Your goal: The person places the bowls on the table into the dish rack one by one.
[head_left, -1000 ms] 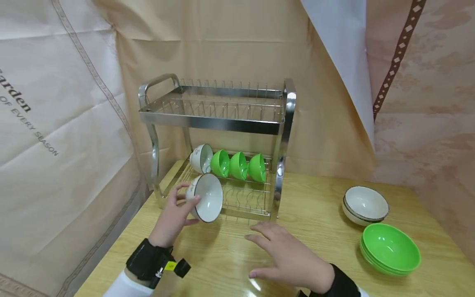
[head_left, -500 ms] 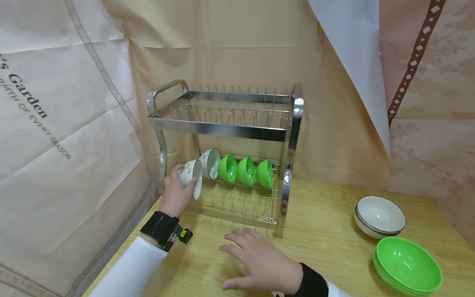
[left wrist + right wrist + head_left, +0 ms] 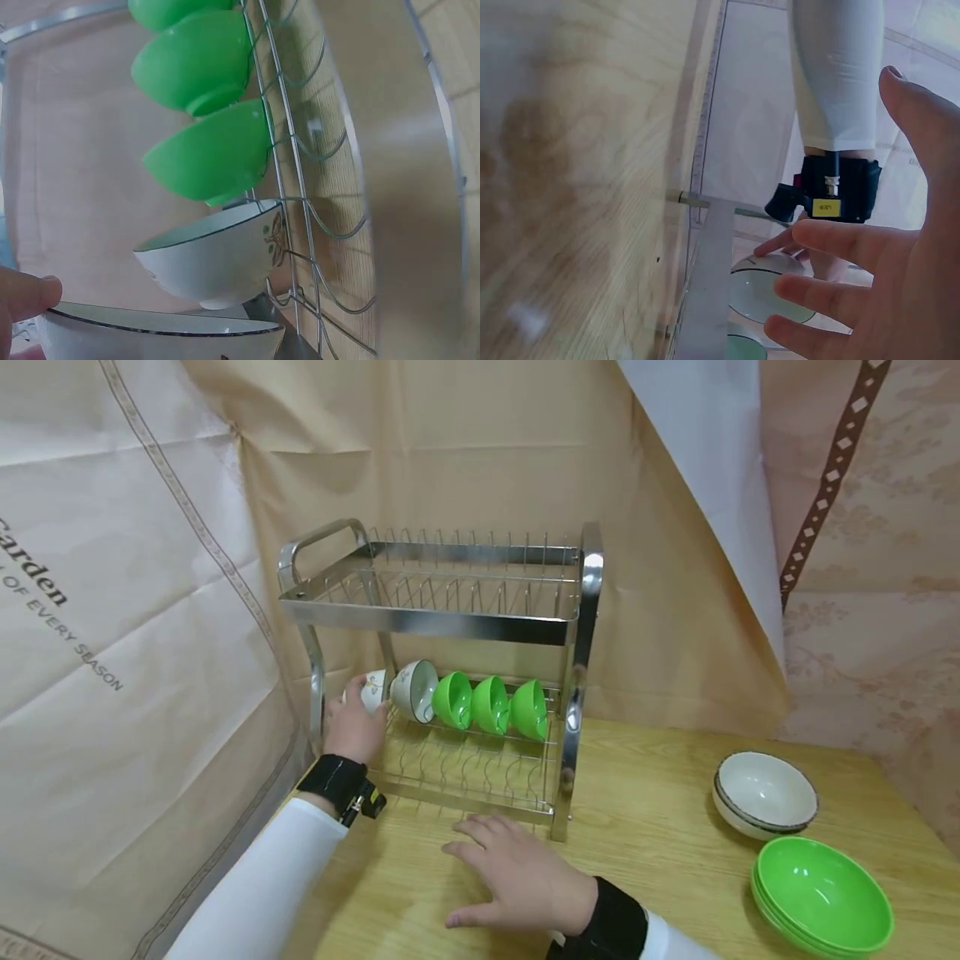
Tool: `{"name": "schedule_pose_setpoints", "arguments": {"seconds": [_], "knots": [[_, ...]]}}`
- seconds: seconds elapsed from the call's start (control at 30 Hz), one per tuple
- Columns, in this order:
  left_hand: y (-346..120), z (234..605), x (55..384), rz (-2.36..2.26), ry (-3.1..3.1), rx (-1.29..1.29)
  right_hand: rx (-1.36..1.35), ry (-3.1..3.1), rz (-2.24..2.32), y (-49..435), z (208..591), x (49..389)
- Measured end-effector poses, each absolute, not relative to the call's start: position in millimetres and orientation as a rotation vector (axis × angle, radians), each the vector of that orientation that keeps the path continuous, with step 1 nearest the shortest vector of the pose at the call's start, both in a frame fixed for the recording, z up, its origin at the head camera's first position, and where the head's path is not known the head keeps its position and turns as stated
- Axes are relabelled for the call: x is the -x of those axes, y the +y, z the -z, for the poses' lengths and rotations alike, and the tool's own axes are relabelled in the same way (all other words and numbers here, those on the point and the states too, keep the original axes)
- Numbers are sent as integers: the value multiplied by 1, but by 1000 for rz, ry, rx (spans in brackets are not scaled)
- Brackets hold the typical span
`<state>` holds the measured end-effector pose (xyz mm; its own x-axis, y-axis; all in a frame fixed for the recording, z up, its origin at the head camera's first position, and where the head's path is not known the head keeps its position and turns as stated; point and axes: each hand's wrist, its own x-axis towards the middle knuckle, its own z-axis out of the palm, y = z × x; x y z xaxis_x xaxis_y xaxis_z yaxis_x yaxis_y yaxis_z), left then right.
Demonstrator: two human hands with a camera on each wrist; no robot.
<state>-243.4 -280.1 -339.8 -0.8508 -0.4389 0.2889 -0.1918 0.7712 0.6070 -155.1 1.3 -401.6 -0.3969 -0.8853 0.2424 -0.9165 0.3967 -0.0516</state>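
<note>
My left hand (image 3: 356, 728) grips a white floral bowl (image 3: 374, 690) with a dark rim, at the left end of the dish rack's lower tier. In the left wrist view the thumb lies on the rim of this bowl (image 3: 157, 337), which stands on its side. Beside it on the wires (image 3: 311, 225) leans another white floral bowl (image 3: 415, 691), then several green bowls (image 3: 491, 704) in a row. My right hand (image 3: 517, 878) hovers over the table in front of the rack, fingers spread and holding nothing; in the right wrist view its fingers (image 3: 832, 300) are extended.
The two-tier metal dish rack (image 3: 427, 620) stands on a wooden table (image 3: 637, 793). At the right, stacked white bowls (image 3: 765, 793) sit behind stacked green bowls (image 3: 821, 893). Cloth-like sheets (image 3: 487, 485) hang behind and at the sides.
My left hand has carried the white bowl from in front of the rack back and left into the lower tier's left end. The right hand has shifted left, staying spread.
</note>
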Motion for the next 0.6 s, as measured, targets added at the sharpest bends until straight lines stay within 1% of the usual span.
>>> {"name": "schedule_pose_setpoints", "arguments": {"seconds": [0.17,0.33,0.6], "knots": [[-283,340,264,824,-2571,-492,-1599,-2519,-313,-8,404,168],[-287,342,284,895,-2598,-495,-1612,-2574,-320,-11,407,172],[-290,330,302,956,-2600,-516,-1623,-2559,-328,-12,406,176]]}}
